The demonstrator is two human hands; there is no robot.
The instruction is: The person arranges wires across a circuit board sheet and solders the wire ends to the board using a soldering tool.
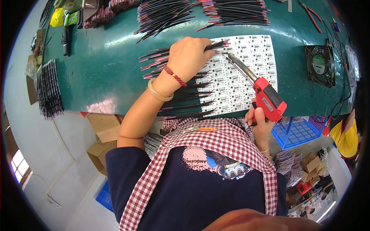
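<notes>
My left hand (190, 54) pinches a black-sheathed cable (219, 45) with stripped coloured wire ends over the upper left of a white circuit board panel (250, 65). In my right hand (260, 124) is a red and black soldering gun (269, 101), gripped by its handle. Its metal tip points up and left, close to the wire ends by my left fingers; whether it touches them I cannot tell. Several similar cables (189, 104) lie in a row along the panel's left side, their ends over its edge. The green table (111, 73) bears the panel.
Cable bundles (165, 17) lie along the far edge, with more black cables (49, 90) at the left edge. Right of the panel stand a black fan (321, 65) and red-handled pliers (314, 19). Below are a blue crate (296, 134) and cardboard boxes (103, 129). A person in yellow (344, 139) is at right.
</notes>
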